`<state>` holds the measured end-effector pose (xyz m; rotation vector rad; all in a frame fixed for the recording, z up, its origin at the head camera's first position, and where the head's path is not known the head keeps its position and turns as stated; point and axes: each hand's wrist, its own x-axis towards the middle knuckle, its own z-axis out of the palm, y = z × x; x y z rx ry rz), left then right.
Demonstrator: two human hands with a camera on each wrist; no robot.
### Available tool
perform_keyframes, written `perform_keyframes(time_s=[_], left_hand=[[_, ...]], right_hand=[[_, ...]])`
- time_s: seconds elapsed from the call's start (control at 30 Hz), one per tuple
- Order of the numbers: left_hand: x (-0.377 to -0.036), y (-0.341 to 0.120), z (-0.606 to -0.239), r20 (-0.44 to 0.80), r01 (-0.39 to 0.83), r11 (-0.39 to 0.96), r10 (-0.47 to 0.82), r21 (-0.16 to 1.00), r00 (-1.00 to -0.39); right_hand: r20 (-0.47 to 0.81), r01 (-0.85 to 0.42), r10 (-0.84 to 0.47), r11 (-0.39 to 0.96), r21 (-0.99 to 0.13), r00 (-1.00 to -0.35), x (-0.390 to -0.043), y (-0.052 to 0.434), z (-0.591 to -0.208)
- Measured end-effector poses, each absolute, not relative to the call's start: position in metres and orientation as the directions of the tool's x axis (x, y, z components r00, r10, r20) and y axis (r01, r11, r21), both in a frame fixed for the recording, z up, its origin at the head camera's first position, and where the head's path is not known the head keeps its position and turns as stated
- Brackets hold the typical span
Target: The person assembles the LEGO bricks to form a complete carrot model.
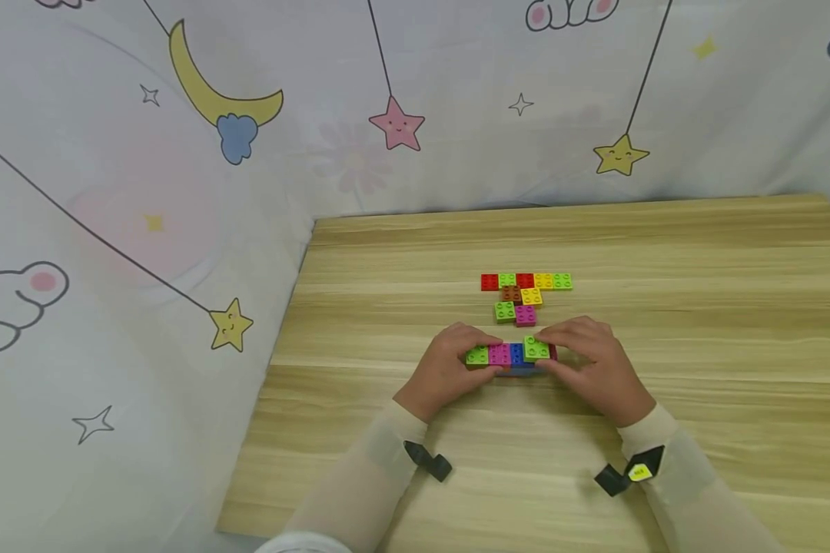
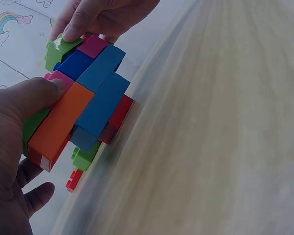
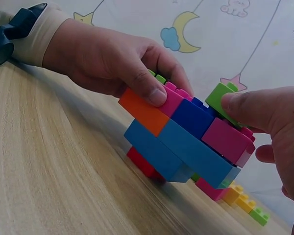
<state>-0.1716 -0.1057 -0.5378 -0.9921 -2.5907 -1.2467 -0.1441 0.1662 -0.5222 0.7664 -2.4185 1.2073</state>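
I see both hands on a stacked block assembly (image 1: 510, 358) near the middle of the wooden table (image 1: 698, 307). My left hand (image 1: 445, 369) grips its left end, thumb curled onto the orange block (image 3: 143, 111) and the pink one beside it. My right hand (image 1: 591, 367) pinches a green block (image 1: 536, 348) that sits tilted on the top layer at the right end, a fingertip pressed on it in the right wrist view. In the wrist views the assembly is tipped up off the table, with blue blocks (image 3: 179, 149) along its near side and a red block (image 3: 141, 162) lowest, next to the wood.

Just beyond the hands lies a flat cluster of loose blocks (image 1: 526, 295): a row of red, green, red, yellow and green, then brown and yellow, then green and pink. It is close to the assembly but apart from it; nothing stands between them.

A printed cloth backdrop (image 1: 180, 192) hangs behind and to the left of the table, with moons, stars, clouds and rabbits. I can read no writing on it or on the blocks. Dark straps (image 1: 425, 461) sit on both sleeves, the right one with a small yellow tag (image 1: 639, 472) too small to read.
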Motion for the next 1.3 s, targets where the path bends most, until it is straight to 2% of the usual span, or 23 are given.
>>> perform_keyframes(time_s=[0.47,0.7,0.9,1.1,1.3], left_hand=[[-0.172,-0.106,-0.536,0.33,0.575,0.453,0.511,0.681,-0.794],[-0.172,-0.106,-0.535,0.314,0.55,0.441,0.502,0.709,-0.806],[-0.17,-0.107,-0.53,0.309,0.545,0.428,0.505,0.721,-0.806],[-0.172,-0.108,-0.529,0.263,0.512,0.456,0.504,0.728,-0.823],[-0.173,-0.109,-0.534,0.247,0.491,0.476,0.486,0.729,-0.838]], right_hand=[[0.525,-0.633,-0.363,0.542,-0.553,-0.77,-0.145,0.166,-0.515],[0.542,-0.644,-0.359,0.531,-0.551,-0.76,-0.145,0.166,-0.518],[0.506,-0.633,-0.387,0.55,-0.544,-0.771,-0.146,0.165,-0.528],[0.519,-0.623,-0.35,0.514,-0.59,-0.78,-0.146,0.165,-0.531],[0.546,-0.652,-0.363,0.501,-0.569,-0.755,-0.147,0.162,-0.533]])
